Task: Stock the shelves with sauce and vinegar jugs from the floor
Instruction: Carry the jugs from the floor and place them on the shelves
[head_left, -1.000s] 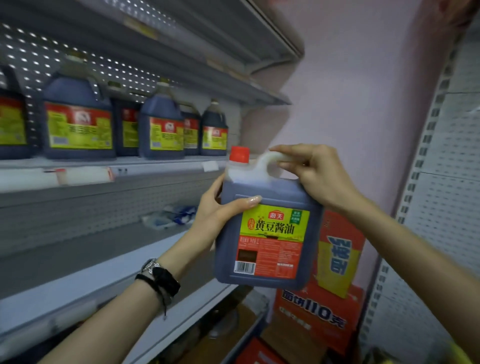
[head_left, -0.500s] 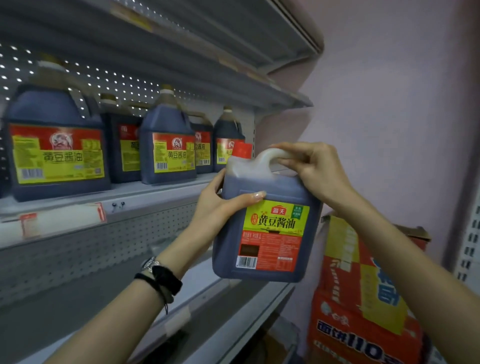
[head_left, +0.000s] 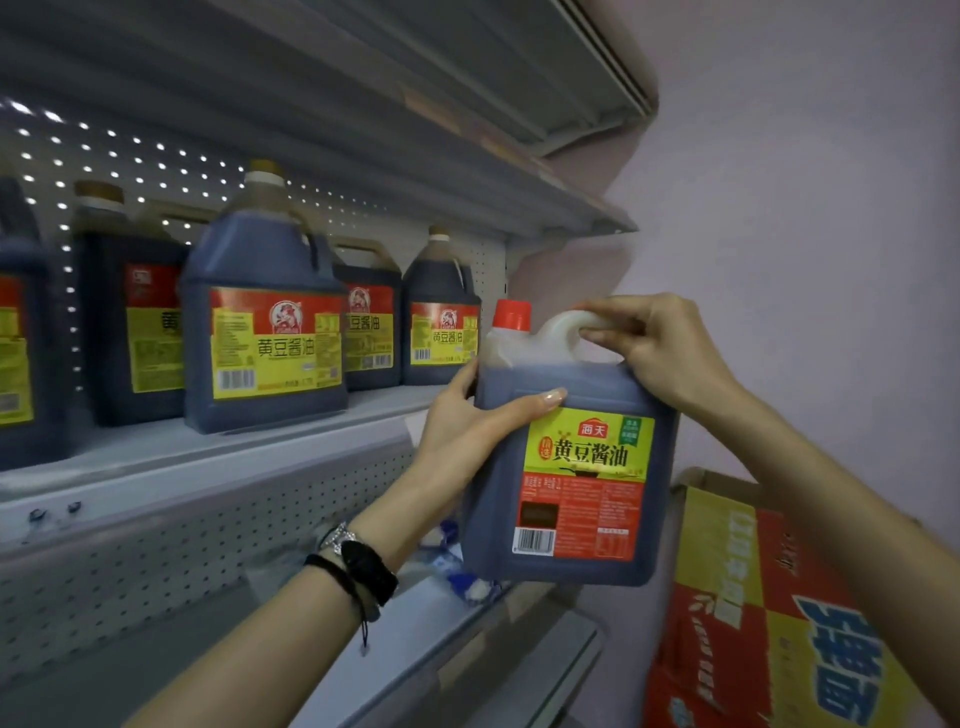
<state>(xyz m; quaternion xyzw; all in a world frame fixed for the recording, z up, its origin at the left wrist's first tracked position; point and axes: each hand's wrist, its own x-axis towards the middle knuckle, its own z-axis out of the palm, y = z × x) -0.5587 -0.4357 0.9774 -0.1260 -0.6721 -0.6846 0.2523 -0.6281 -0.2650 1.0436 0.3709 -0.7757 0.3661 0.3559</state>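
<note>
A dark soy sauce jug (head_left: 571, 483) with a red cap and a green, yellow and red label hangs in the air just right of the shelf end. My right hand (head_left: 654, 348) grips its white handle from above. My left hand (head_left: 467, 426) clasps the jug's left shoulder, thumb across the front. The jug's base is below the level of the grey shelf (head_left: 218, 447). On that shelf stand several dark sauce jugs (head_left: 265, 332) with yellow and red labels, in two rows.
The shelf's right end, beside the last jug (head_left: 441, 317), is bare. Another shelf (head_left: 415, 171) hangs close above the jugs. A lower shelf (head_left: 415, 644) holds blue and white packets (head_left: 467, 582). A red and yellow carton (head_left: 769, 613) stands at the right against the pink wall.
The shelf jugs have grown larger and shifted right in view as I drew closer. The held jug stays in both hands, slightly nearer the shelf's right end.
</note>
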